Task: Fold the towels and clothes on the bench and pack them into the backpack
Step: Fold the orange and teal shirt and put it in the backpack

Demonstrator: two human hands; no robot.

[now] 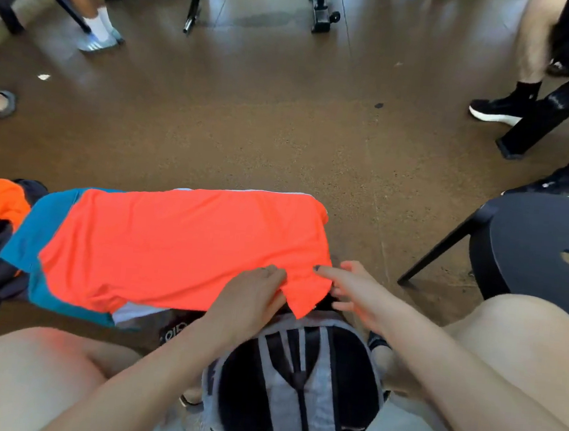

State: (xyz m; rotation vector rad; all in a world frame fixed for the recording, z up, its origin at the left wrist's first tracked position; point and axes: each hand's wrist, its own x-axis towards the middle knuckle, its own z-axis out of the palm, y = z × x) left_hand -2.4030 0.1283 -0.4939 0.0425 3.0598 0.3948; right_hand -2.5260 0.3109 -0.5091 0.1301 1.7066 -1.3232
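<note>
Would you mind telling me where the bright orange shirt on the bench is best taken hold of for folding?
Probably at its near right corner, from the wearer's side. The orange shirt lies spread flat, and that edge hangs free above the backpack, where the left hand already grips it and the right hand reaches.

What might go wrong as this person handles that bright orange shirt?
The orange shirt overhangs the near side, with only its corner in the left hand, so it might slide to the floor. It lies on a teal garment, which may drag along. The right hand has no clear grip, and the backpack shows no visible opening.
</note>
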